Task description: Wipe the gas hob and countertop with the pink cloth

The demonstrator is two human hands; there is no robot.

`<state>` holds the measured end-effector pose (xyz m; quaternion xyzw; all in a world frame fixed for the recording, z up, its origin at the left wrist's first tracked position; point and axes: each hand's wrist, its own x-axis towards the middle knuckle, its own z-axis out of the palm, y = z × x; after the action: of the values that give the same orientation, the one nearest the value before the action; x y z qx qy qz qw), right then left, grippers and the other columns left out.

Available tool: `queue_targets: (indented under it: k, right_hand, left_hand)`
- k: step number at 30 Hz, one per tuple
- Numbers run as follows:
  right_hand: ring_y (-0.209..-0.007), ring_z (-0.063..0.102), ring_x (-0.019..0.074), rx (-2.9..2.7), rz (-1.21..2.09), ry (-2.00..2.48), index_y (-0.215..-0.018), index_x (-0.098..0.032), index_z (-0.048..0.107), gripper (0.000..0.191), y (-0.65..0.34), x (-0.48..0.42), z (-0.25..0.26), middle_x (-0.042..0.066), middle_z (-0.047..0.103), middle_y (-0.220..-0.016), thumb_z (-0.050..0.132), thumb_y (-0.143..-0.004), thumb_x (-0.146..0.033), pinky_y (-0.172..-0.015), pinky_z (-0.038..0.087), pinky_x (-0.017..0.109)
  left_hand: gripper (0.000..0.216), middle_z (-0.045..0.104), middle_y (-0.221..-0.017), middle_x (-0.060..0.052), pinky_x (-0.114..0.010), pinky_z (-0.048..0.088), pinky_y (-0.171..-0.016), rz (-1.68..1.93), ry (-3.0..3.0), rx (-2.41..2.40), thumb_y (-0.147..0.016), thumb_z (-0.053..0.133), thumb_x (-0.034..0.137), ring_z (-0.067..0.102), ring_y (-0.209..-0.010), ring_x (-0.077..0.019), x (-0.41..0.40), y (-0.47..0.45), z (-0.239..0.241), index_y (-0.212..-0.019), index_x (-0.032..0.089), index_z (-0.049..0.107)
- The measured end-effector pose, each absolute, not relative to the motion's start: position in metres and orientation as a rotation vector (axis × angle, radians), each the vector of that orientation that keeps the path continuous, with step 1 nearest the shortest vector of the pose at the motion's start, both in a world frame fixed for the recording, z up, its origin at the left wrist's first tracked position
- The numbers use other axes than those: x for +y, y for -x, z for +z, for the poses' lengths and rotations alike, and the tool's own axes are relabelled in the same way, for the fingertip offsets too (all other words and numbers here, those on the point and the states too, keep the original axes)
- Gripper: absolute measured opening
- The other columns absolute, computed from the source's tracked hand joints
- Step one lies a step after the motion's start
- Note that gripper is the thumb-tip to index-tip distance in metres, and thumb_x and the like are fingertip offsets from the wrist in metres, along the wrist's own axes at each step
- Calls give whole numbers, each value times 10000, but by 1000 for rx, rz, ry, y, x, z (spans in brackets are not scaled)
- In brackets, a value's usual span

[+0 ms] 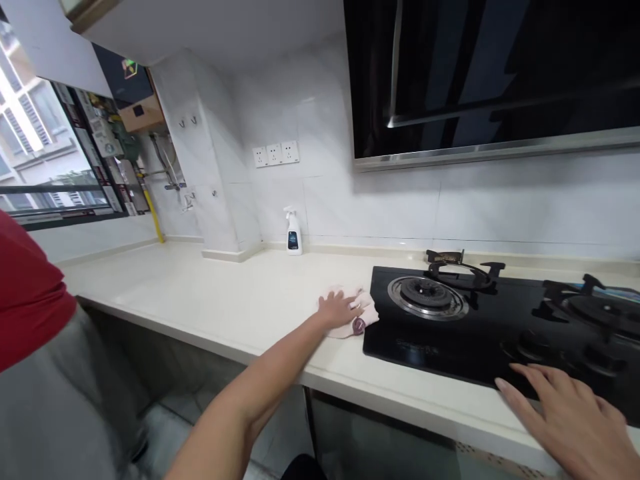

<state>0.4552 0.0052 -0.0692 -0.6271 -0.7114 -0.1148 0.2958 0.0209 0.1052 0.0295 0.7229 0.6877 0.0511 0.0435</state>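
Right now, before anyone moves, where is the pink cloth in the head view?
In the head view, the pink cloth lies on the cream countertop under the left hand, right beside the left edge of the black gas hob.

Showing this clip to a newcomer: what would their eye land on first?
The black gas hob fills the right of the counter, beneath a dark range hood. The left hand rests on a pale pink cloth beside it, and a person in red stands far left.

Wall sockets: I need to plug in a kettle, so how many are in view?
3. All sit side by side on the tiled wall above the counter: the left socket, the middle socket and the right socket, above the spray bottle. Others may lie outside this view.
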Motion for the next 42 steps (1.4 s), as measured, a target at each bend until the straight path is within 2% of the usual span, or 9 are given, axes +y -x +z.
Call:
queue_targets:
  k: [7,12,18,21,23,27,31,36,42]
  right_hand:
    - [-1221,585,395,-1875,-370,1641,-1237,-240,690,729,-451,6,-72,148,645,-1313,295,-887,-742,-1025,445,617]
    - [-1222,570,381,-1854,-361,1631,-1211,-237,708,709,-442,3,-67,155,646,-1294,298,-893,-721,-1036,427,602]
    - [-1238,552,374,-1871,-346,1680,-1236,-215,700,714,-437,-2,-56,163,639,-1317,284,-927,-707,-1045,406,599]
    - [-1249,547,369,-1873,-345,1698,-1252,-206,696,700,-435,-3,-55,162,632,-1327,293,-953,-694,-1048,396,602]
    - [-1247,550,361,-1864,-351,1693,-1254,-208,695,680,-435,-4,-55,156,634,-1325,308,-964,-686,-1046,394,595]
    - [-1248,554,351,-1860,-392,1650,-1255,-226,689,616,-437,-6,-57,134,642,-1317,361,-975,-666,-1040,406,571]
    - [-1253,557,360,-1874,-425,1632,-1243,-237,686,579,-440,-8,-56,127,646,-1309,396,-972,-657,-1037,413,570]
    - [-1240,569,366,-1889,-419,1649,-1232,-260,680,555,-440,-9,-50,122,643,-1304,419,-962,-668,-1018,419,584]
    - [-1231,568,355,-1891,-381,1688,-1222,-246,678,557,-436,-11,-42,128,635,-1303,380,-981,-650,-1009,423,580]
  left_hand:
    - [414,689,-1379,-70,-402,450,-1117,385,-2478,1814,-982,488,441,605,-1289,-267,14,-11,33,-1270,241,708]
    - [425,782,-1146,-58,-348,546,-923,862,-2191,1636,-964,481,504,711,-1030,-257,-14,9,38,-1139,208,730]
    - [634,777,-1097,-106,-367,555,-866,1321,-1815,1779,-939,394,674,704,-1017,-285,61,-12,82,-1133,148,689]
    - [690,730,-1268,-125,-351,538,-926,1234,-1884,1757,-960,365,669,684,-1119,-274,112,-42,97,-1332,144,613]
    - [719,690,-1365,-131,-371,516,-990,1066,-1955,1756,-889,550,651,656,-1206,-300,139,-66,94,-1428,176,571]
    - [926,517,-1575,-151,-631,368,-1123,659,-2035,1863,-653,800,684,435,-1435,-494,176,-110,63,-1466,300,579]
    - [854,335,-1693,-116,-775,189,-1133,412,-2079,1995,-806,530,844,249,-1520,-534,213,-126,41,-1531,395,497]
    - [651,361,-1678,-64,-703,277,-1138,255,-2167,2046,-962,374,701,343,-1486,-449,262,-118,42,-1563,454,423]
    - [585,354,-1678,-77,-697,320,-1116,195,-2218,2099,-1017,323,567,384,-1461,-432,271,-122,45,-1570,406,427]
